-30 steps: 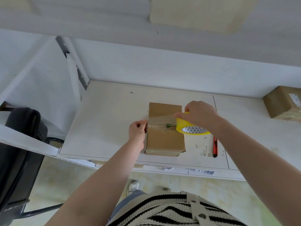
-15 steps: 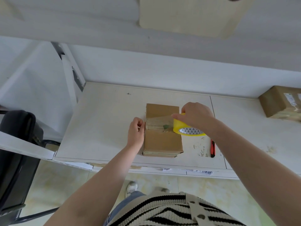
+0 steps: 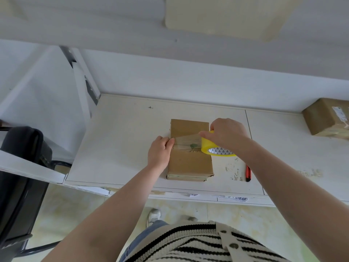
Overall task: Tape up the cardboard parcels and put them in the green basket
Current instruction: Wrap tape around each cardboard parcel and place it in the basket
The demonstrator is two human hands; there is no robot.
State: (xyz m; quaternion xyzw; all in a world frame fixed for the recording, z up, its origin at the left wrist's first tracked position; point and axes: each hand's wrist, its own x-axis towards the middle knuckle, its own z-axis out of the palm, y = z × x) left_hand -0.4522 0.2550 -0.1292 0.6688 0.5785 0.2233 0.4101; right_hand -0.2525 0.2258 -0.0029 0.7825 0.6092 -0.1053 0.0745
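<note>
A brown cardboard parcel (image 3: 189,163) lies flat on the white table (image 3: 120,140). My left hand (image 3: 159,151) pinches the free end of a clear tape strip (image 3: 186,141) against the parcel's left edge. My right hand (image 3: 227,134) grips the yellow tape roll (image 3: 217,148) at the parcel's right edge. The strip stretches across the parcel's middle between both hands. A second cardboard parcel (image 3: 327,118) sits at the far right of the table. No green basket is in view.
A red utility knife (image 3: 248,173) lies on the table right of the parcel, beside scuff marks. A black chair (image 3: 20,167) stands at the left. A white wall and a shelf edge rise behind the table. The floor shows below.
The view has shifted slightly. Both hands stay on the tape across the parcel, and the roll sits at the right edge much as before.
</note>
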